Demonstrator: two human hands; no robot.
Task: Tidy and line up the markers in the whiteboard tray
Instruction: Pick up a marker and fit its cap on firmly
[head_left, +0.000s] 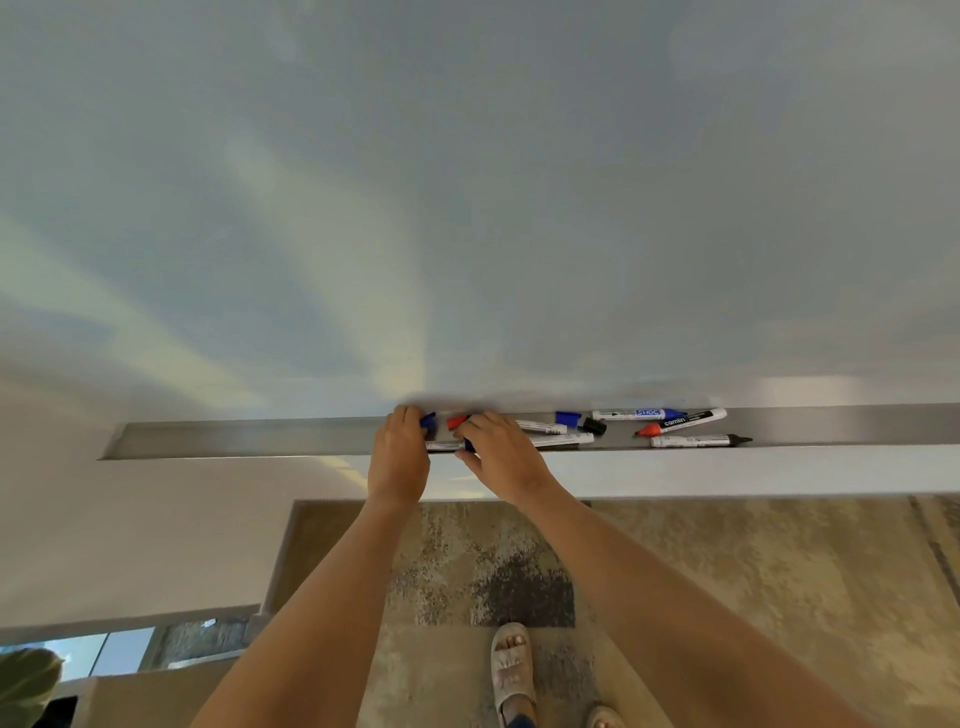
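Both hands work inside the long grey metal whiteboard tray (260, 439) below the pale whiteboard surface (467, 208). The left hand (399, 457) has its fingers curled over a blue-capped marker (428, 422); whether it actually clamps the marker cannot be told. The right hand (501, 452) lies over a cluster of white-barrelled markers, a red cap (457, 421) showing between the two hands; its grip is hidden.

To the right, loose and unaligned in the tray: a blue-and-black-capped marker (579, 422), a white marker with blue lettering (639, 414), a tilted red-tipped white marker (680, 422), and a black-tipped white marker (698, 441) near the front edge.

A sandalled foot (511, 670) stands on a mottled carpet (753, 597).
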